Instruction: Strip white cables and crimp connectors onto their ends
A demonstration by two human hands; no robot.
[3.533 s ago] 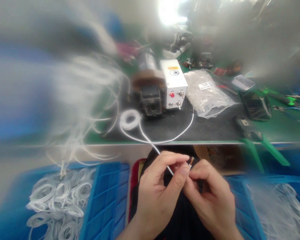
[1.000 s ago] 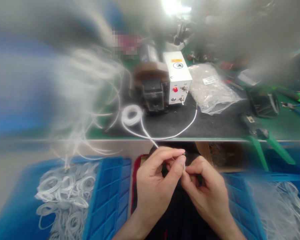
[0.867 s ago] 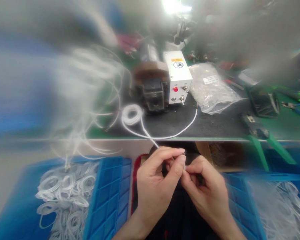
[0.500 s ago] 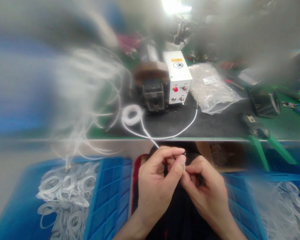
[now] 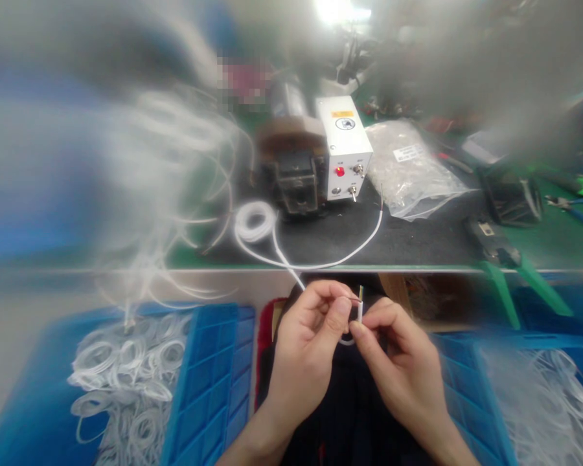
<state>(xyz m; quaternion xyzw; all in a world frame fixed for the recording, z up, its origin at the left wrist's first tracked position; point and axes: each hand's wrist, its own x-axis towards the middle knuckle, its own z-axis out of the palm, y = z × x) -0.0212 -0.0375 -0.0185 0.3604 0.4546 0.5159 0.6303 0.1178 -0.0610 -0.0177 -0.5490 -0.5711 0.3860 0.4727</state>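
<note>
A white cable stands upright between my hands, with thin coloured wires sticking out of its stripped end. My right hand pinches the cable just below that end between thumb and forefinger. One brown wire is bent sideways into the thumb and forefinger of my left hand. A white cable runs up from behind my left hand to a coil on the black mat; its other stripped end lies in front of the white control box.
Blue crates with coiled white cables stand left and right of my lap. Green-handled pliers overhang the bench edge at right. A plastic bag lies beside the control box. More loose cables blur at left.
My left hand has shifted slightly left, away from the cable end, with the brown wire bent out. The coloured wires and white sheath now show clearly above my right fingers.
</note>
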